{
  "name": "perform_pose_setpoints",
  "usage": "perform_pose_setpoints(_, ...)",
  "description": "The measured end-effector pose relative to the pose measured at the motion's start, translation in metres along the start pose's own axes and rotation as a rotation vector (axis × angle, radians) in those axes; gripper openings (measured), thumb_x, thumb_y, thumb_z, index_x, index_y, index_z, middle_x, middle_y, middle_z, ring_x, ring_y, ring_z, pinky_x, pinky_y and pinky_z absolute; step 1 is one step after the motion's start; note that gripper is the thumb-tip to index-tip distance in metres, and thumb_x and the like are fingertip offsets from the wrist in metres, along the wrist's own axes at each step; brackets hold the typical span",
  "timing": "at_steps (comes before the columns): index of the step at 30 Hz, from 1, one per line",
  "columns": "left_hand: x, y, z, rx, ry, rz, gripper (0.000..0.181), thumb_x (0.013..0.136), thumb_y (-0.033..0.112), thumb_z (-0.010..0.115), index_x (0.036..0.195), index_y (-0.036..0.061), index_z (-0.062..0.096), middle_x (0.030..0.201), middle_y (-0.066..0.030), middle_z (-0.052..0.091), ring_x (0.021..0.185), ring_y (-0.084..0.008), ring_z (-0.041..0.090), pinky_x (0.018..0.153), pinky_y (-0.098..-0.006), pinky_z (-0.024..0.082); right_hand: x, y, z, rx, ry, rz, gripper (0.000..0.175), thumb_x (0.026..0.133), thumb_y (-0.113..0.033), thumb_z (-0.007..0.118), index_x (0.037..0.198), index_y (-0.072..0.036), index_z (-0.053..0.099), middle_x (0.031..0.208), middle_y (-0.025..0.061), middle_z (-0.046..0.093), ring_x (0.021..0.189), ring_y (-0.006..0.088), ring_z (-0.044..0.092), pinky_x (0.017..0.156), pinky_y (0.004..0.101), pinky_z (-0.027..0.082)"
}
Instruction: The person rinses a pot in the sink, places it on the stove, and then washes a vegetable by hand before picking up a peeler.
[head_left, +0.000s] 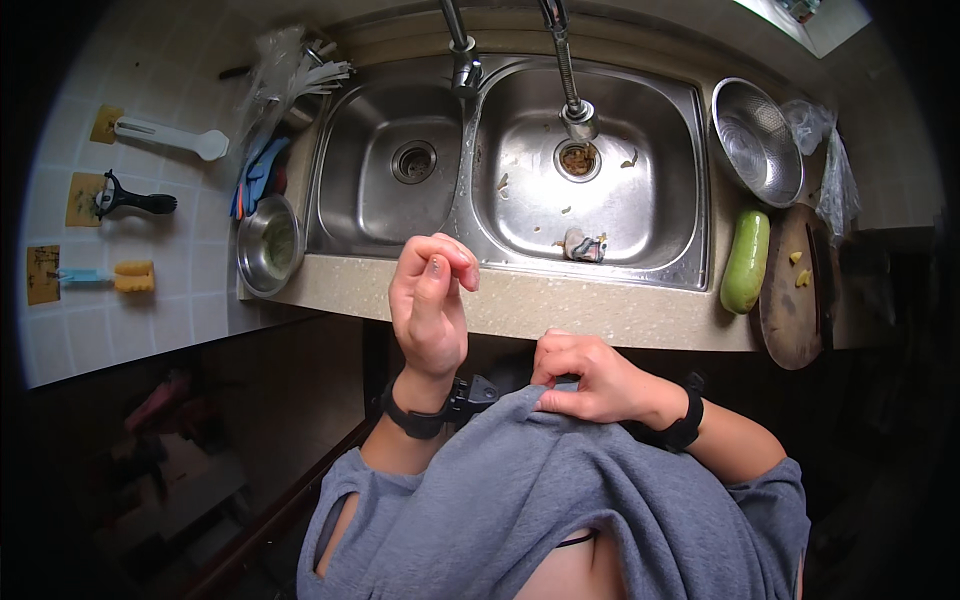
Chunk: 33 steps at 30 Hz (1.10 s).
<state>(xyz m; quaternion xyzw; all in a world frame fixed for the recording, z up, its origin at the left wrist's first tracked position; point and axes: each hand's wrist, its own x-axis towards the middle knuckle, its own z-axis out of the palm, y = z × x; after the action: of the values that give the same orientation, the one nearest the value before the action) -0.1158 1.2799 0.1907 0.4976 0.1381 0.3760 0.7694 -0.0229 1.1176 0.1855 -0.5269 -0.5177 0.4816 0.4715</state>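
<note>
My right hand (592, 375) pinches a fold of the grey shirt (517, 480) I wear and pulls it forward, short of the counter edge. Raised over the counter's front edge, my left hand (433, 304) has its fingers curled in beside the thumb, and I see nothing in it. Beyond the hands lies a stainless steel double sink, with a smaller left basin (360, 195) and a larger right basin (637, 202). Food scraps fill the right basin's drain strainer (579, 160). A crumpled, patterned wrapper or cloth (583, 246) rests at that basin's near side.
A spring-neck faucet (577, 120) hangs over the right basin; another faucet (466, 71) stands between the basins. On the right are a metal colander (757, 142), a green gourd (746, 262) and a cutting board (791, 315). A steel bowl (270, 247) and blue gloves (259, 172) lie left.
</note>
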Motion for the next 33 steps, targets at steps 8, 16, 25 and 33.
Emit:
perform_pose_setpoints(8,-0.014,-0.011,0.034,-0.1,0.017,0.032,0.014,0.086,0.016,0.044,0.08,0.0031,0.046,0.07,-0.0062,0.045,0.064,-0.0117,0.04,0.061,-0.0235,0.034,0.0,0.016,0.023,0.091,0.096,0.078,0.024,0.075,-0.016,0.067,0.069,-0.002,0.049,0.067,0.005,0.045,0.065,0.0158,0.043,0.058,0.0278,0.038)
perform_pose_setpoints(16,0.002,-0.005,0.025,-0.134,0.111,0.154,0.012,0.085,0.013,0.042,0.079,0.0034,0.045,0.066,-0.0051,0.045,0.062,-0.0125,0.04,0.06,-0.0262,0.033,-0.002,0.029,0.023,0.253,0.059,0.264,0.024,0.078,-0.016,0.065,0.069,-0.002,0.048,0.065,0.0034,0.044,0.061,0.0106,0.041,0.055,0.0254,0.037)
perform_pose_setpoints(25,-0.004,-0.008,0.032,0.003,0.06,0.151,0.015,0.088,0.017,0.039,0.077,0.0063,0.044,0.063,-0.0029,0.042,0.06,-0.0124,0.037,0.061,-0.0277,0.031,0.006,0.017,0.023,0.179,0.024,0.231,0.031,0.077,-0.02,0.066,0.065,-0.001,0.045,0.062,0.0047,0.042,0.058,0.0123,0.039,0.053,0.0269,0.035)
perform_pose_setpoints(33,0.005,-0.005,0.026,-0.02,0.138,0.171,0.014,0.087,0.015,0.039,0.076,0.0067,0.043,0.063,-0.0028,0.041,0.06,-0.0119,0.037,0.061,-0.0278,0.031,0.003,0.007,0.019,0.108,-0.115,0.095,0.036,0.075,-0.021,0.068,0.062,-0.002,0.04,0.065,0.0039,0.041,0.061,0.0152,0.04,0.056,0.0274,0.036)
